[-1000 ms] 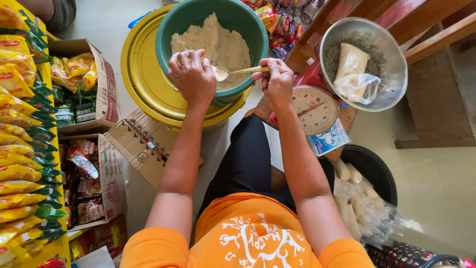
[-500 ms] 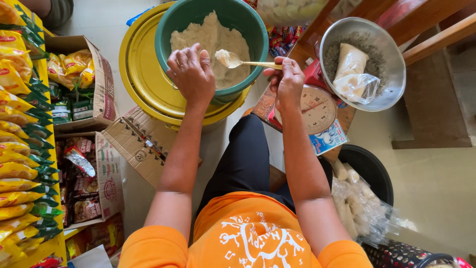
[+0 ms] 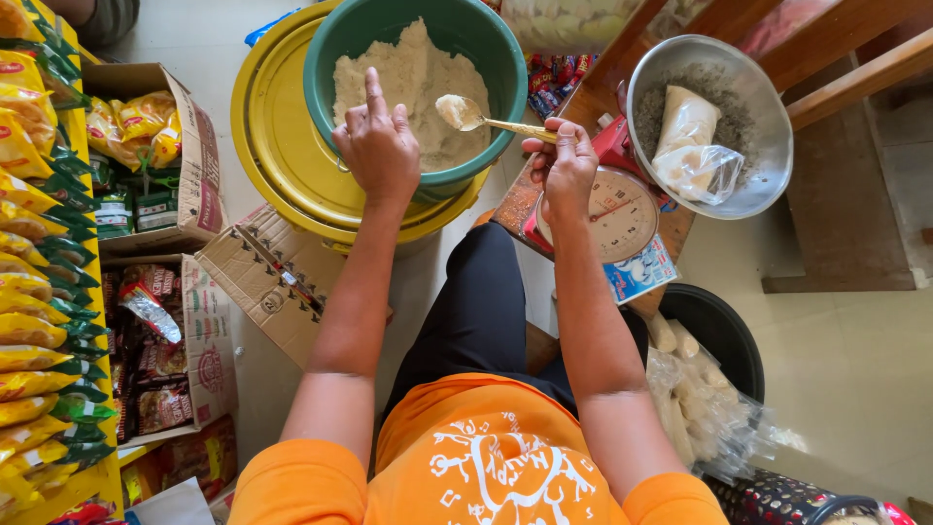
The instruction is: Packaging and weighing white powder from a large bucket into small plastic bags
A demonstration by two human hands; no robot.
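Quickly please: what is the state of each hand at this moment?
Left hand: holds nothing, fingers resting on the rim of the green bowl.
Right hand: closed on a spoon heaped with pale powder.

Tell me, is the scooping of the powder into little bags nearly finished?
Not nearly, it seems. Done: filled clear bags sit piled in the black tub. In hand: the right hand lifts a heaped spoon over the green basin, the left hand rests on its rim, and a part-filled bag lies in the metal scale bowl. Left: the basin holds plenty of powder.
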